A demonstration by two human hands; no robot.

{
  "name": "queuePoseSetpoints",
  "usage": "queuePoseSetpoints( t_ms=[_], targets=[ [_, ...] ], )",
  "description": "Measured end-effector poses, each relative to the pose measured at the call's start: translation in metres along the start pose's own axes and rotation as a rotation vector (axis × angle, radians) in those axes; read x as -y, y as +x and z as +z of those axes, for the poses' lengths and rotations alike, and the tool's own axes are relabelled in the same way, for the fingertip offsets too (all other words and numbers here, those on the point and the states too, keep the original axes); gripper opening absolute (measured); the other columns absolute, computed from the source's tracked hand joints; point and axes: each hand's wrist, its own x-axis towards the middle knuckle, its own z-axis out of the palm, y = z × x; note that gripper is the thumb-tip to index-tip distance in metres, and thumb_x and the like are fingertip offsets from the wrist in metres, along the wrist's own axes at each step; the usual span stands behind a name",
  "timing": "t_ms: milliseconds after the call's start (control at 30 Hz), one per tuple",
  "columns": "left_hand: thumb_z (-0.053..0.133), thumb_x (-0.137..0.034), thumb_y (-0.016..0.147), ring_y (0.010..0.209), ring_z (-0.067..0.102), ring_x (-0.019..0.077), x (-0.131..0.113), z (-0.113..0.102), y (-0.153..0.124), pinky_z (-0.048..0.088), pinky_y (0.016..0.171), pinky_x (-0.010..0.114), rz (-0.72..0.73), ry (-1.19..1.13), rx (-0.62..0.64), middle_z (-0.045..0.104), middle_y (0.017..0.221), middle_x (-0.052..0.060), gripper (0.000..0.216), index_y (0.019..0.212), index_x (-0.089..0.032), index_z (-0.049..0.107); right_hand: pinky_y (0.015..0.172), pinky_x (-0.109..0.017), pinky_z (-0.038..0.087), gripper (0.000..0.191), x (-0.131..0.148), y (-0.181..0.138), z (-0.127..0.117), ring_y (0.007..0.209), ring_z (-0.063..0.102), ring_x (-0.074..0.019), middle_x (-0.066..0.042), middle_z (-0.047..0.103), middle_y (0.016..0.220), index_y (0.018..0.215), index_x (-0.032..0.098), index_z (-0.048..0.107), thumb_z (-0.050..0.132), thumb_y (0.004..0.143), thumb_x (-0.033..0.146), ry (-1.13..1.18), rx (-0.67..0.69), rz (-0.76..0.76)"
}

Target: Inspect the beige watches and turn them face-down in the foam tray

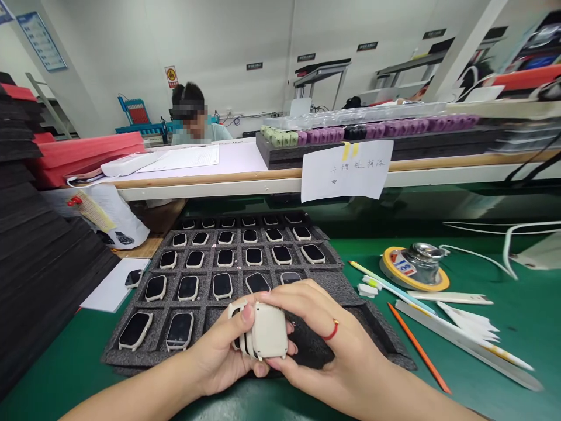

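Both my hands meet low in the middle of the head view, over the near edge of a black foam tray (131, 356). My left hand (221, 354) and my right hand (319, 345), which wears a red ring, are closed together on a small stack of cream watch cases (265, 333), backs facing me. The tray's pockets hold several more watch cases (188, 287) with dark screens up, in rows running away from me.
A green mat (517, 316) carries a tape roll with a metal cup (416, 266), an orange pencil (416, 348), white strips and cables on the right. Black foam sheets (39, 263) are stacked at left. A paper note (346, 169) hangs from the raised shelf. A person sits beyond it.
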Motion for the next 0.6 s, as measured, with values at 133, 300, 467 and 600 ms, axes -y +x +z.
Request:
queuePoseSetpoints(
  t_ms=[133,300,467,600],
  targets=[
    [0.086,-0.031,0.068,0.074,0.07,0.015,-0.001,0.008,0.0,0.051,0.056,0.017,0.052,0.008,-0.172,0.072,0.087,0.005,0.04,0.101,-0.018,0.066,0.087,-0.038,0.052,0.052,-0.002,0.005,-0.015,0.099,0.062,-0.0222,-0.008,0.066,0.109,0.127,0.021,0.053,0.066,0.078,0.012,-0.162,-0.05,-0.006],
    [0.078,-0.02,0.076,0.062,0.066,0.0092,-0.009,0.011,0.002,0.036,0.039,0.009,0.086,-0.072,-0.38,0.073,0.088,0.009,0.028,0.1,-0.013,0.067,0.08,-0.038,0.054,0.036,-0.006,0.012,-0.041,0.094,0.063,-0.0243,-0.008,0.066,0.102,0.112,0.022,0.057,0.067,0.077,0.019,-0.337,-0.008,0.149],
    [0.068,-0.036,0.081,0.028,0.03,-0.0011,-0.012,0.007,0.001,0.014,0.029,0.014,0.081,-0.057,-0.195,0.071,0.073,0.004,0.031,0.1,-0.012,0.067,0.071,-0.035,0.057,0.029,-0.013,0.008,-0.047,0.081,0.065,-0.0229,-0.003,0.064,0.088,0.092,0.024,0.064,0.073,0.067,0.012,-0.361,0.34,0.235],
    [0.076,-0.027,0.074,0.044,0.051,0.0049,-0.01,0.01,0.001,0.027,0.038,0.014,0.08,-0.043,-0.248,0.073,0.082,0.009,0.031,0.099,-0.01,0.068,0.071,-0.034,0.058,0.035,-0.018,0.003,-0.054,0.086,0.068,-0.0243,-0.004,0.066,0.092,0.101,0.025,0.067,0.077,0.068,0.018,-0.364,0.416,0.214]
  ],
)
